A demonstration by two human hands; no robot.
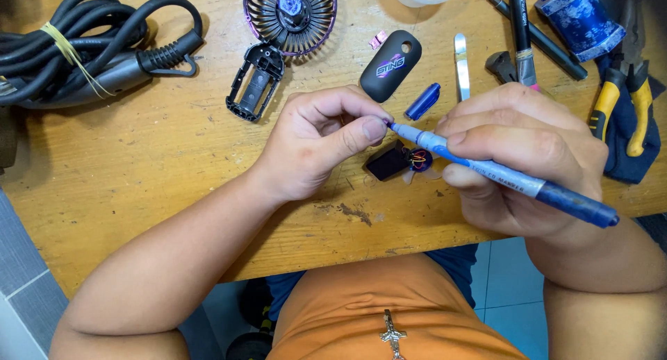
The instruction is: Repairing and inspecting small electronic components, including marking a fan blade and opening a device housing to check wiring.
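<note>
My right hand grips a blue marker pen with its tip pointing left. The tip touches something small pinched between the thumb and fingers of my left hand; what that is stays hidden. Between the hands, on the wooden table, lies a small black part with a coloured wire coil and clear fan blades. The marker's blue cap lies just beyond my hands, beside a black oval cover.
A dismantled small fan with black handle frame lies at the top centre. A coiled black cable fills the top left. Tweezers, pens, blue tape and yellow-handled pliers lie at the top right.
</note>
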